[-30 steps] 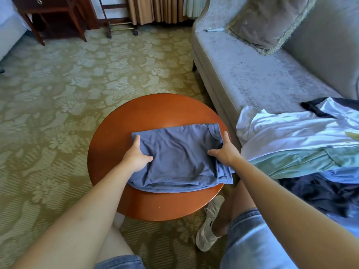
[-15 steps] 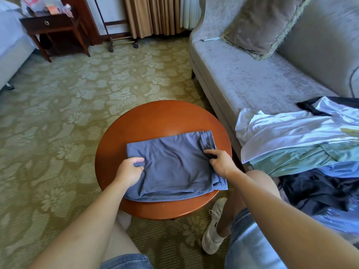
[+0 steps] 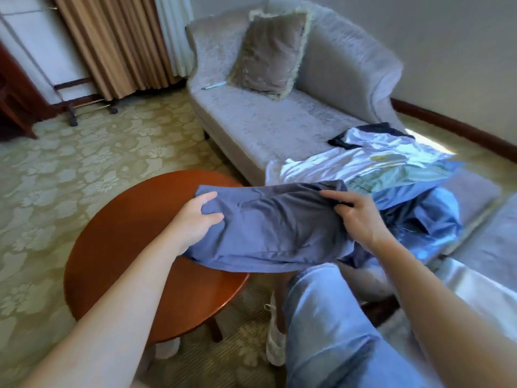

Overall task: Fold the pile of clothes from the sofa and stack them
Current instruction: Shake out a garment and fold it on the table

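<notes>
Lifted the folded blue garment (image 3: 274,233) off the round table (image 3: 117,247), where lay flat half a second before, and carried it to the right. Gripped its left edge with the left hand (image 3: 195,217), thumb on top, fingers curled under the cloth. Pinched its right edge with the right hand (image 3: 355,217), fingers curled around the fold. Held it in the air, partly over the table edge, partly over the knee in jeans (image 3: 321,317). Brought it just beside the unfolded pile of clothes (image 3: 363,163) on the grey sofa (image 3: 251,124). Farther, saw a cushion (image 3: 268,51) against the sofa back and curtains (image 3: 112,43) behind.
</notes>
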The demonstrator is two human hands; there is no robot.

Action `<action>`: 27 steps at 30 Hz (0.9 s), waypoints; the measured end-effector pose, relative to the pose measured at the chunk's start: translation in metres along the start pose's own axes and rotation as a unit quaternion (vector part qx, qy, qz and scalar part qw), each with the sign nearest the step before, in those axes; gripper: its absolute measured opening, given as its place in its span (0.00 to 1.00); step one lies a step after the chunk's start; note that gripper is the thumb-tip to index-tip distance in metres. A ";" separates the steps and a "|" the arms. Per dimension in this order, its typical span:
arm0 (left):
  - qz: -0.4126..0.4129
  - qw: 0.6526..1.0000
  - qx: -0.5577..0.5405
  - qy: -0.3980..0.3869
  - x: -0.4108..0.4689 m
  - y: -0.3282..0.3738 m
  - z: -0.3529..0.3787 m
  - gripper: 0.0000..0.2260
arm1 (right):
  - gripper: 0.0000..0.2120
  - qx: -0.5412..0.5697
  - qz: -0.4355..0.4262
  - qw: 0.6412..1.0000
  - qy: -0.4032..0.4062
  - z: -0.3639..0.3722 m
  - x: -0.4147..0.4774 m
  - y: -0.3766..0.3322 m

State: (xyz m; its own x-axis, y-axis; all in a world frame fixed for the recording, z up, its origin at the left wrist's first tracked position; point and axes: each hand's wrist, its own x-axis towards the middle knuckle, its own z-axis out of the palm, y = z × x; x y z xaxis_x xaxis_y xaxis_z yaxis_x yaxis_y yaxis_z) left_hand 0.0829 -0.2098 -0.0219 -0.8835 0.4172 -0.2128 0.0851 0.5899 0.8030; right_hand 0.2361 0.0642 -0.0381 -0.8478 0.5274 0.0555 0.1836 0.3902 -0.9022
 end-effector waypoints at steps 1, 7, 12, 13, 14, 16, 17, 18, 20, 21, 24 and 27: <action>0.016 1.000 0.002 -0.019 0.001 0.014 0.014 0.26 | 0.26 -0.010 0.008 1.000 0.018 -0.022 -0.009 0.007; 0.111 0.983 -0.010 -0.143 -0.010 0.099 0.130 0.28 | 0.27 -0.030 0.072 0.980 0.182 -0.141 -0.088 0.042; 0.179 0.954 -0.023 -0.241 -0.031 0.168 0.248 0.27 | 0.30 -0.005 0.143 0.936 0.321 -0.242 -0.171 0.078; 0.189 0.946 -0.030 -0.260 -0.035 0.180 0.270 0.27 | 0.30 -0.010 0.159 0.925 0.344 -0.258 -0.188 0.084; 0.192 0.940 -0.034 -0.279 -0.041 0.189 0.291 0.27 | 0.29 -0.017 0.176 0.915 0.364 -0.271 -0.204 0.091; 0.198 0.932 -0.015 -0.302 -0.054 0.194 0.333 0.28 | 0.28 -0.023 0.220 0.897 0.383 -0.288 -0.233 0.111; 0.198 0.932 0.012 -0.303 -0.060 0.187 0.353 0.28 | 0.27 -0.024 0.253 0.888 0.382 -0.293 -0.247 0.126; 0.193 0.930 0.046 -0.310 -0.068 0.174 0.373 0.28 | 0.26 -0.027 0.297 0.879 0.371 -0.294 -0.262 0.144; 0.162 0.915 0.128 -0.348 -0.084 0.142 0.402 0.28 | 0.23 -0.059 0.407 0.855 0.316 -0.290 -0.289 0.181; 0.148 0.906 0.163 -0.363 -0.091 0.128 0.410 0.28 | 0.20 -0.094 0.454 0.839 0.285 -0.284 -0.300 0.193; 0.164 0.897 0.212 -0.352 -0.089 0.114 0.416 0.27 | 0.20 -0.215 0.495 0.800 0.261 -0.272 -0.302 0.204; 0.213 0.900 0.250 -0.286 -0.069 0.130 0.399 0.26 | 0.19 -0.264 0.414 0.819 0.296 -0.260 -0.255 0.190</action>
State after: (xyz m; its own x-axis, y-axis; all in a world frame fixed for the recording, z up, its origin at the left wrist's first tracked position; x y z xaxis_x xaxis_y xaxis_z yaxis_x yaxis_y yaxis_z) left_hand 0.3387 0.1132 -0.1249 -0.3514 0.8828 -0.3118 0.6829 0.4695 0.5596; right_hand 0.6163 0.2002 -0.1130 0.0363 0.9891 -0.1430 0.8964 -0.0955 -0.4328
